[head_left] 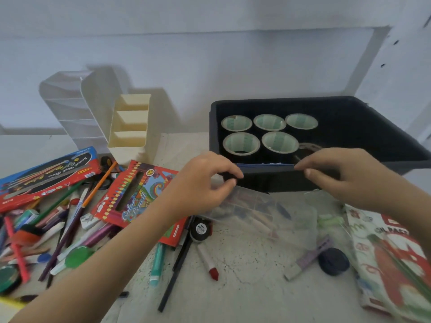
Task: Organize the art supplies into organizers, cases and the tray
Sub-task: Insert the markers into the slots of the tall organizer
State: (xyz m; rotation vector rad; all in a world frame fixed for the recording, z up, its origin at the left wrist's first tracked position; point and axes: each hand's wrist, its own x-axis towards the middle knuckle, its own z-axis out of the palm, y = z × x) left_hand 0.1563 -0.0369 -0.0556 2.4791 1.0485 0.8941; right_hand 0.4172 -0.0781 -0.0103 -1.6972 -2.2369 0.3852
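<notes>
Left hand [210, 180] pinched a dark bit, probably the slider, at one end of the clear pouch's [268, 213] blue zip strip [268, 167], right hand [338, 176] pinched the other end, pouch sagging just below both grips, black tray [373, 127] directly behind.

Black tray [349, 108]: right end cut by pic edge.
Clear pouch [268, 213]: contents a blur thru the plastic; can't tell items apart.
Left hand [210, 180]: pinches sth small & dark at pouch's top edge; can't tell what.
Right hand [335, 176]: covers pouch's other top corner & part of a brownish roll [309, 147] in the tray.
Oil pastel box [391, 252]: at worktop's [245, 264] right edge, cut off; title partly behind forearm.
Green lid [7, 278]: worktop's left edge, cut off.
Poster jar [198, 230]: label mostly too small to read.
</notes>
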